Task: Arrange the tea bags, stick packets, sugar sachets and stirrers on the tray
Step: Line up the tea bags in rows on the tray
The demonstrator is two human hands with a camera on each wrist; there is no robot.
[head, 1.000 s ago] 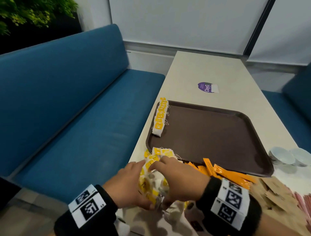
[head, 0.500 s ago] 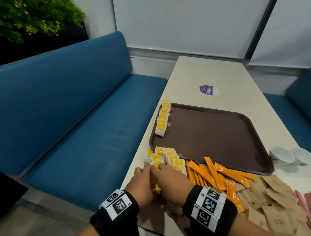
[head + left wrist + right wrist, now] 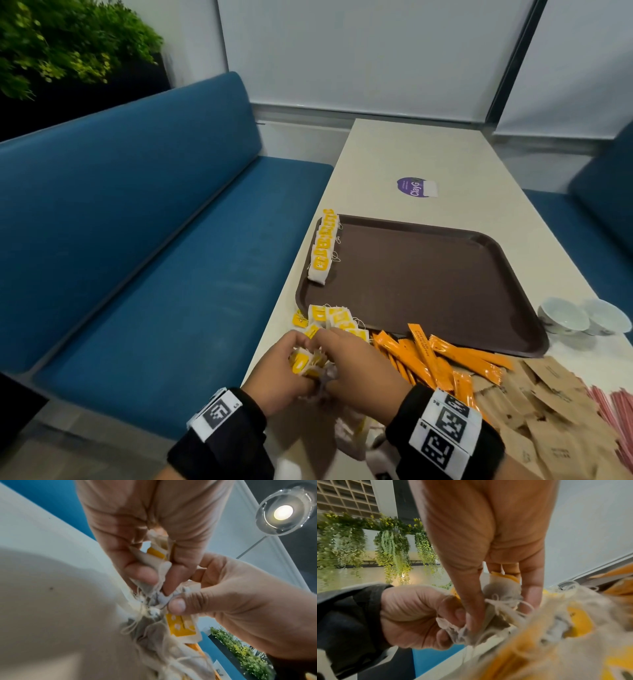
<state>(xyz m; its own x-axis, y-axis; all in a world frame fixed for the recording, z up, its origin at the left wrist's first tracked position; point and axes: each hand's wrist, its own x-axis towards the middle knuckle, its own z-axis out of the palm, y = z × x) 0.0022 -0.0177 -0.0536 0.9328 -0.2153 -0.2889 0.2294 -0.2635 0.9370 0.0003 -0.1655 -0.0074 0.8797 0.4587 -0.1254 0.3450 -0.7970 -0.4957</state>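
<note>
Tea bags (image 3: 310,365) are pinched in a bunch between both hands just above the near edge of the worktop (image 3: 404,157), short of the tray (image 3: 428,284). Left hand (image 3: 277,377) is curled round one side of the bunch, thumb pressed onto paper and string; right hand (image 3: 356,373) is curled round the other side, fingertips dug into the same tangle. Neither grip is open.

Risks, as judged:
- Strings look knotted together, so a pull on one bag could drag the others along or tear a paper pouch.
- Bunch is held close to the worktop edge on the bench side; anything shaken loose could be dropped onto the blue bench (image 3: 154,274).
- Loose tea bags (image 3: 330,317) lie against the tray's near rim and could be swept off by a wrist.

One tidy row of tea bags (image 3: 323,246) is already set along the tray's left edge; rest of the tray is bare. Orange stick packets (image 3: 438,356), brown sugar sachets (image 3: 548,411) and red stirrers (image 3: 616,411) are piled on the worktop at the near right, off the tray. Two small white cups (image 3: 582,317) sit beside the tray's right corner.

Worktop is pale and smooth, with a purple sticker (image 3: 416,187) beyond the tray. Booth seating on both sides, blinds behind, plants (image 3: 68,44) up left.
</note>
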